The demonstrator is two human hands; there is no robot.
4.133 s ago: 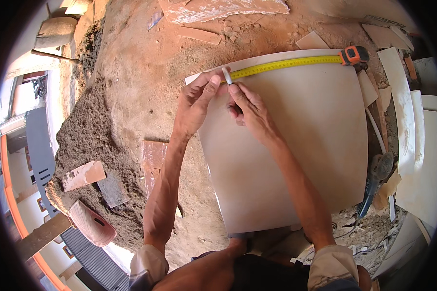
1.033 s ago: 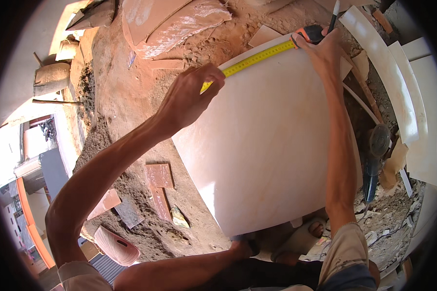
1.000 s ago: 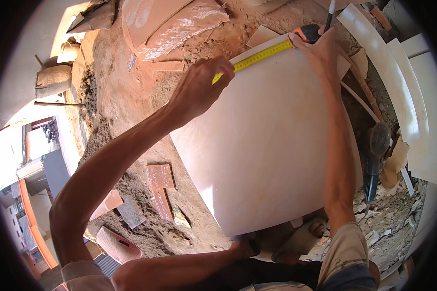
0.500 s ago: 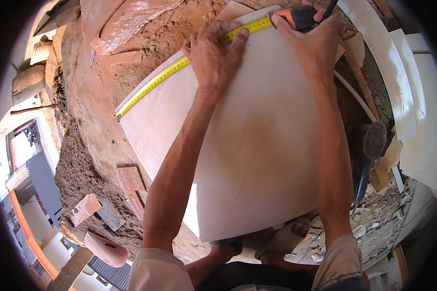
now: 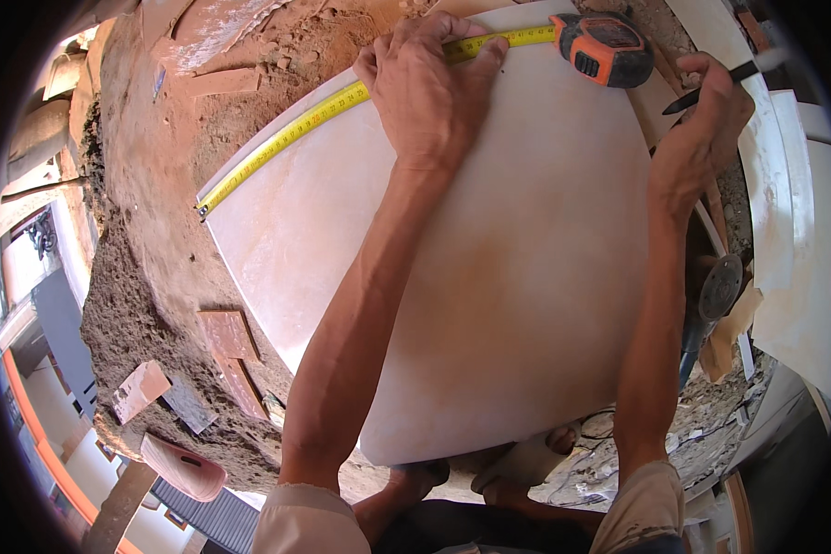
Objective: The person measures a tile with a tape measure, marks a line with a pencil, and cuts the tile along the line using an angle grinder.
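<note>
Two bare hands are at work over a big pale tile (image 5: 489, 277) in the head view, the only view on offer. The tile lies flat on reddish sandy ground (image 5: 157, 212), filling the middle of the picture, its near edge just above the person's feet.

Left hand (image 5: 429, 88) comes up the centre on a long forearm and lies palm-down near the tile's far edge, fingers spread and bent, pressing a yellow tape blade (image 5: 291, 138) against the surface. That blade runs along the far edge of the tile, from its hooked tip at the far-left corner, under the fingers, and on to an orange and black tape measure case (image 5: 605, 48) sitting at the far-right corner.

Right hand (image 5: 702, 129) is off to the right, just beside the tile's right edge and near the case without touching it. Its fingers are curled in tight around a dark pencil (image 5: 720, 85), whose point juts out to the upper right.

Round the edges: broken brick-coloured tile pieces (image 5: 231, 351) lie on the dirt to the left of the tile, well apart from both hands. White slabs (image 5: 803, 258) lean along the right side, and a dark round-disc tool (image 5: 711, 300) rests on the rubble just right of the tile, below the right wrist.
</note>
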